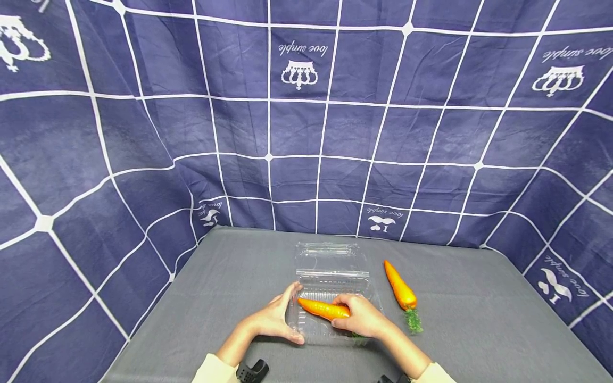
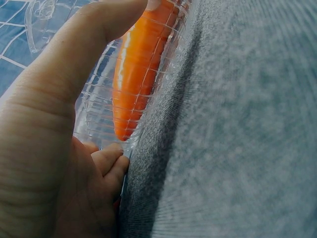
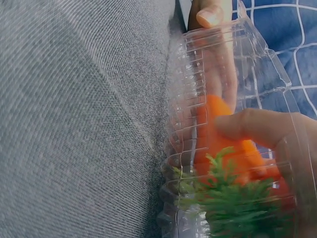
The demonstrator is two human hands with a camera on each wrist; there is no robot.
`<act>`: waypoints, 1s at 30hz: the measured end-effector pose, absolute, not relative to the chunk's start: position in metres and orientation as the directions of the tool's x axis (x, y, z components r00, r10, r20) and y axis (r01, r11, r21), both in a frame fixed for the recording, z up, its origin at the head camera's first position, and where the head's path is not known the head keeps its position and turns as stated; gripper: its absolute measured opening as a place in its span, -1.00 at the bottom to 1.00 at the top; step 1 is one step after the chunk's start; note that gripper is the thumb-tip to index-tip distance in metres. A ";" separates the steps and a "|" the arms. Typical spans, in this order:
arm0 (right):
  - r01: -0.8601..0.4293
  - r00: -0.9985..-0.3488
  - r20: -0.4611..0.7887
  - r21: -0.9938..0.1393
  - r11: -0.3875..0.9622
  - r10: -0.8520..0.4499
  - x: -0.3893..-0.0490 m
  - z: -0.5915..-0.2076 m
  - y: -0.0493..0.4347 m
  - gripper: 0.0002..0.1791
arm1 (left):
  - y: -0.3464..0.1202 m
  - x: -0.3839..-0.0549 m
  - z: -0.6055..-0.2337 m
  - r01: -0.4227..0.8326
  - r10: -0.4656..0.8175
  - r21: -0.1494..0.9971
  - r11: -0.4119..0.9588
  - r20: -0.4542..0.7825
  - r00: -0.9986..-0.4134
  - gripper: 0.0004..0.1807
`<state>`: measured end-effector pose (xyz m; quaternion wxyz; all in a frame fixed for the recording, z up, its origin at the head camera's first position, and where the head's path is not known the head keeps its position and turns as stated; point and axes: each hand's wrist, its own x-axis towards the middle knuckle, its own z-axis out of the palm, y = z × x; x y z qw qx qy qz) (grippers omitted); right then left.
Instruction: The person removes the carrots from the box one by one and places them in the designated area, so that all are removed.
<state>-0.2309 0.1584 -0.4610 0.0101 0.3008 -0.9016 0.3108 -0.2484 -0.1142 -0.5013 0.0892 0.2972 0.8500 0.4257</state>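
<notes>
A clear plastic clamshell box (image 1: pixel 325 336) lies on the grey cloth with its lid (image 1: pixel 330 259) folded back behind it. My left hand (image 1: pixel 275 319) holds the box's left end, thumb at the front corner and fingers around the far side. In the base lies an orange carrot (image 1: pixel 322 308), its tip toward my left hand. My right hand (image 1: pixel 359 317) grips the carrot's thick end from above, inside the box. The green leafy top (image 3: pixel 242 203) shows through the box wall in the right wrist view, under that hand.
A second orange carrot (image 1: pixel 400 286) with a green top (image 1: pixel 413 321) rests on the grey cloth-covered table (image 1: pixel 479 319), right of the box. A blue curtain (image 1: pixel 354 133) with white grid lines stands along the back and sides.
</notes>
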 end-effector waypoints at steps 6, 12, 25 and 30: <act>-0.531 -0.831 0.218 -0.586 0.612 -0.513 -0.231 -0.460 0.158 -0.73 | -0.114 -0.248 -0.500 0.430 0.581 0.778 0.457 0.104 -0.807 0.41; -0.522 -0.842 0.262 -0.620 0.586 -0.472 -0.233 -0.461 0.158 -0.72 | -0.114 -0.249 -0.500 0.428 0.579 0.775 0.465 0.100 -0.809 0.42; -0.447 -0.894 0.385 -0.753 0.482 -0.228 -0.231 -0.456 0.158 -0.66 | -0.113 -0.248 -0.502 0.435 0.583 0.778 0.453 0.111 -0.805 0.43; -0.434 -0.898 0.413 -0.768 0.471 -0.154 -0.230 -0.447 0.159 -0.67 | -0.115 -0.247 -0.501 0.430 0.577 0.777 0.460 0.107 -0.810 0.44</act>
